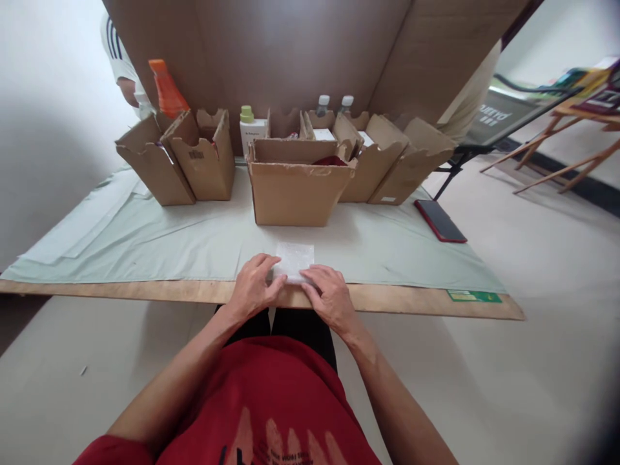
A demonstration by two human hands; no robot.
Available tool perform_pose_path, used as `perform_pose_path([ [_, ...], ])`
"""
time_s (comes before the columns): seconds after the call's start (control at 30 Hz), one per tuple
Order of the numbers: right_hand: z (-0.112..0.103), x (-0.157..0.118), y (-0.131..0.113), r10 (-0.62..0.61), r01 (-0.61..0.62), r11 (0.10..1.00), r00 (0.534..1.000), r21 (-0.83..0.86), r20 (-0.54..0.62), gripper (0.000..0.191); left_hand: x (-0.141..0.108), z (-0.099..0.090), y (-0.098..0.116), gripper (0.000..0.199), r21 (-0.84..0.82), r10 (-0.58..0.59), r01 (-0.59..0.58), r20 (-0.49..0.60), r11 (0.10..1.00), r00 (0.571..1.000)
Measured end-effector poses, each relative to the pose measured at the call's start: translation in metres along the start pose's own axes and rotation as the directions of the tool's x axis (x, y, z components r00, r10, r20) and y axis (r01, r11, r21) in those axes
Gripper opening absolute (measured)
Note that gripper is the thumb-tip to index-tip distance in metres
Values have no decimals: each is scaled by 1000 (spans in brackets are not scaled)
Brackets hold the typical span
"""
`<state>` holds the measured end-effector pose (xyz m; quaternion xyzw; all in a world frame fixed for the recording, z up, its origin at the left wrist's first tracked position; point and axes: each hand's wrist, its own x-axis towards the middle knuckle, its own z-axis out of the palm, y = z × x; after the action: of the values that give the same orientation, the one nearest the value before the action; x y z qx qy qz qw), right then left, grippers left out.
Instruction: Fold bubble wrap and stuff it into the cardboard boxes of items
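A small square piece of whitish, see-through bubble wrap [294,259] lies at the front edge of the cloth-covered table. At its left lower corner my left hand [256,283] pinches it between thumb and fingers. My right hand [330,294] has its thumb and fingers closed on the right lower corner. Both hands rest near the wooden table edge. Just beyond the wrap stands an open cardboard box [293,194] with something dark red inside.
Behind stand more cardboard boxes [206,168], an orange bottle [167,90] and a white bottle with a green cap [252,132]. A phone [440,221] lies at the right. A green card [473,296] is at the front edge. People are partly visible behind the cardboard panel [300,58].
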<state>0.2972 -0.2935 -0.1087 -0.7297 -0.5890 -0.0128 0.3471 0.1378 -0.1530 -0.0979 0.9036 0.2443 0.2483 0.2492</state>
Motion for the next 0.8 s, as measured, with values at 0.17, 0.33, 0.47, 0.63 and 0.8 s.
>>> perform_pose_path([
  [0.17,-1,0,-1,42,-42,999,999,-4,-3,21,-9,-2,-2,35,-27,89,-88,37,996,995],
  [0.33,0,-1,-9,50,-55,995,996,-82,-68,26,16,8,-10,29,-49,14,-15,-21,999,1000],
  [0.47,5,0,-7,37,-38,998,999,-45,-22,25,6,9,-8,35,-112,-97,87,-83,990,992],
  [0.63,9,7,-5,130,-124,988,990,90,-57,27,-29,5,5,54,-483,-336,292,-4,825,942],
  [0.8,4,0,-26,136,-120,961,989,249,-51,22,-28,0,19,93,-861,-458,402,235,311,858],
])
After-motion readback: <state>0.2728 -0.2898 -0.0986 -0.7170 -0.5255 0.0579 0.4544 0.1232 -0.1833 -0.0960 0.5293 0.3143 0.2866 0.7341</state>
